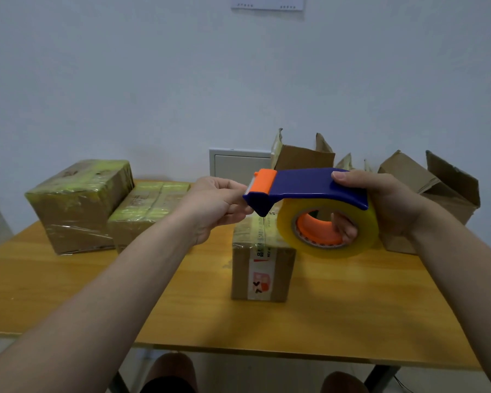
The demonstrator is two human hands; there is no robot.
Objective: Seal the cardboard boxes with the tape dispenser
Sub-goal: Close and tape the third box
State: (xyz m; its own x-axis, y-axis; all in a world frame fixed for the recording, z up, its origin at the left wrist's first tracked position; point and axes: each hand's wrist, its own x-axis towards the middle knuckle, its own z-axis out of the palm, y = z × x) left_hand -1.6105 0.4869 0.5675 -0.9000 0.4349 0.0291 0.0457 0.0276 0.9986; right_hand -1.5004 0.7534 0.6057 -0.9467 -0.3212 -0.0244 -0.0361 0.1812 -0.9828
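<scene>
While the right hand (391, 205) holds the tape dispenser (309, 185) up in the air above the table (352, 307), the left hand (213, 205) reaches in to its front end. The right thumb lies on top of the blue cover, and the right fingers (345, 228) curl through the orange hole in the middle of the tape roll (338, 251). The left fingers are curled, and the thumb and first finger pinch together right at the blue tip, just under the orange part with the little teeth. I cannot tell if a bit of tape is caught between them. Under the tape dispenser, a small box (260, 268) sits near the middle of the table, with its flaps down and a printed strip running over its top and down its front. To the left, a big box (77, 205) wrapped in shiny yellowish tape stands next to a lower taped box (148, 211), and the two touch. At the back on the right, an open box (301, 158) has its flaps sticking up, and another open box (437, 188) sits behind the right hand. A white panel (238, 165) is set in the pale wall (238, 80) behind the table. The person's knees (173, 367) show below the table's near edge.
</scene>
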